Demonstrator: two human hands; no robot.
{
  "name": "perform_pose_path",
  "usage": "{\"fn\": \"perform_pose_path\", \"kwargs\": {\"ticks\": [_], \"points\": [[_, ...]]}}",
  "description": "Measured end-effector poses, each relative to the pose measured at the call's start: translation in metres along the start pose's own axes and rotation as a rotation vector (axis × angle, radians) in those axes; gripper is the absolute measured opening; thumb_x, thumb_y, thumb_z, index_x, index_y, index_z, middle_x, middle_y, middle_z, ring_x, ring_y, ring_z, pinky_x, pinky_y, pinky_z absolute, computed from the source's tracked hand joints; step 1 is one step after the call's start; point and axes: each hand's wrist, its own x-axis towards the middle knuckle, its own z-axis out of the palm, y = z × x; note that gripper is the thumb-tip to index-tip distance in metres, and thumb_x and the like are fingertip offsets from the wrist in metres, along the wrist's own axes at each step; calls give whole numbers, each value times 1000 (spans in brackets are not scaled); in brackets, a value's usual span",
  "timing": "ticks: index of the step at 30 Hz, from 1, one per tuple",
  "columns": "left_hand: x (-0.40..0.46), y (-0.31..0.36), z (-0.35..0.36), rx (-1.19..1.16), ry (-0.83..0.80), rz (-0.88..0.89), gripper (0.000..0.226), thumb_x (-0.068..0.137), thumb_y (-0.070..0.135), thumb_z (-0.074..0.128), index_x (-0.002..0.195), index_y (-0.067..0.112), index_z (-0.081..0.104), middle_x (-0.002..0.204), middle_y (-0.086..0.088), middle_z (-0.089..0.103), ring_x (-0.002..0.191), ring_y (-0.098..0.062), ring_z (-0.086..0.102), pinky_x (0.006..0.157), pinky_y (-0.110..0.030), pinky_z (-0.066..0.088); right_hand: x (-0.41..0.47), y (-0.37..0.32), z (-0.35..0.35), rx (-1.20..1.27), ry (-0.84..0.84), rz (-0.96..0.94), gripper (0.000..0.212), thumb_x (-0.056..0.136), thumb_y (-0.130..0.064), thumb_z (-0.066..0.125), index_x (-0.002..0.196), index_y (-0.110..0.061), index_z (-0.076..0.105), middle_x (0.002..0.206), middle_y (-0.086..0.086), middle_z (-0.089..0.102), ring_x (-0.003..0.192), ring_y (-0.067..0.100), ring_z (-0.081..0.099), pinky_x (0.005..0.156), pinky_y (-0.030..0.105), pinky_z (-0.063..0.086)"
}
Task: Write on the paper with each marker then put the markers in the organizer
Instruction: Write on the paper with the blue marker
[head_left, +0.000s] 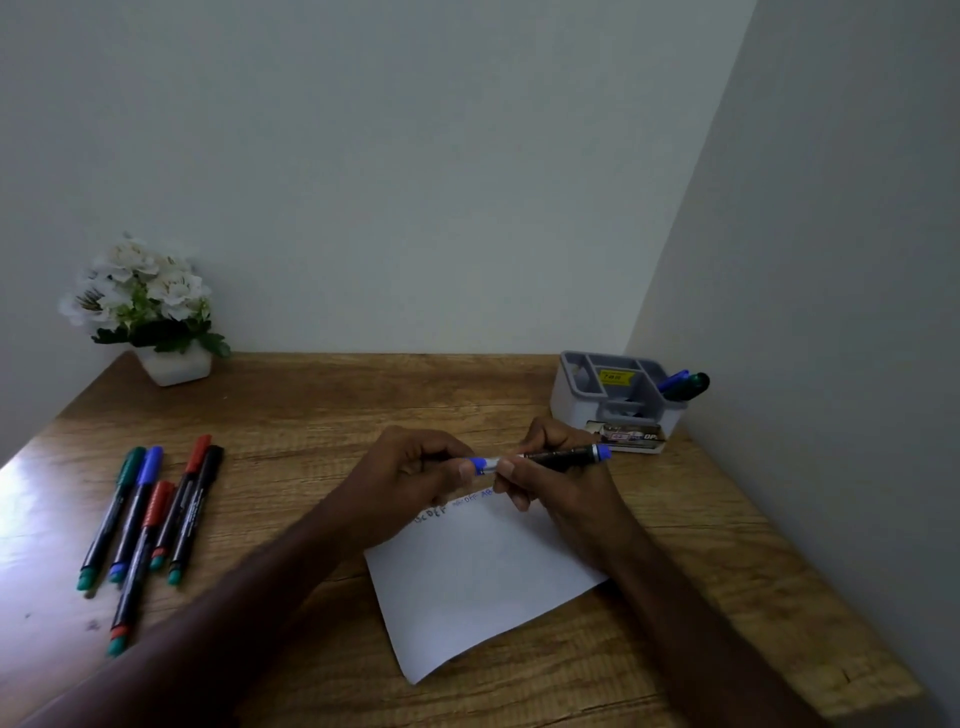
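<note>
Right now we hold a blue marker (558, 455) level above the top edge of the paper (483, 577), both hands meeting over it. Our right hand (563, 480) has its fingers curled round the dark barrel, whose blue end cap points right toward the organizer. Our left hand (410, 475) pinches the blue cap (482, 464) at the marker's other end between thumb and curled fingers; we cannot tell whether the cap is fully seated on the tip or just off it.

The paper lies tilted on the wooden desk (322, 410), partly under our forearms, with short lines of green and blue writing (457, 505) along its upper edge, too small to read.

At the left of the desk lie five more markers close together, roughly parallel: a green one (111, 518), a blue one (136, 514), a red one (136, 564) lower down, another red one (179, 504) and a black-capped one (196, 512).

The grey organizer (618, 400) stands at the far right of the desk near the wall. Its right compartment holds a blue marker (672, 380) and a green marker (693, 385), both leaning right. A yellow label (613, 376) shows inside its middle section.

A white pot of white flowers (148, 312) sits in the far left corner.
</note>
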Motion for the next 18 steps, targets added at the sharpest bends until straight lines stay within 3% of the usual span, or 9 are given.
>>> {"fn": "perform_pose_path", "kwargs": {"ticks": [5, 7, 9, 15, 18], "points": [[0, 8, 8, -101, -19, -26, 25, 95, 23, 55, 77, 17, 71, 64, -10, 65, 54, -19, 56, 56, -29, 46, 5, -1, 0, 148, 122, 38, 8, 87, -9, 71, 85, -16, 66, 69, 20, 66, 55, 29, 56, 47, 27, 47], [-2, 6, 6, -88, -34, -54, 22, 94, 24, 58, 79, 17, 73, 64, -13, 65, 56, -22, 56, 57, -33, 46, 2, -3, -2, 154, 107, 49, 4, 85, -12, 70, 86, -10, 67, 67, 19, 66, 51, 26, 56, 46, 25, 47], [-3, 5, 4, -84, -42, -62, 23, 95, 19, 59, 79, 14, 74, 63, -12, 65, 56, -21, 56, 58, -33, 46, 0, -3, -2, 142, 87, 59, 14, 84, -16, 69, 85, -3, 65, 66, 19, 65, 49, 21, 55, 45, 24, 45], [-4, 1, 11, -131, 64, -59, 23, 94, 15, 60, 76, 9, 73, 68, -18, 65, 56, -25, 55, 56, -37, 44, -2, -4, 5, 133, 26, 33, 13, 90, -13, 67, 79, -17, 63, 66, 21, 61, 50, 25, 48, 44, 25, 41], [-6, 3, 12, -115, 58, -47, 25, 95, 15, 58, 75, 8, 72, 65, -16, 65, 56, -23, 56, 57, -33, 45, -2, -6, 7, 105, 41, 8, 10, 91, -11, 66, 82, -9, 61, 64, 17, 62, 50, 25, 49, 44, 24, 41]]}}
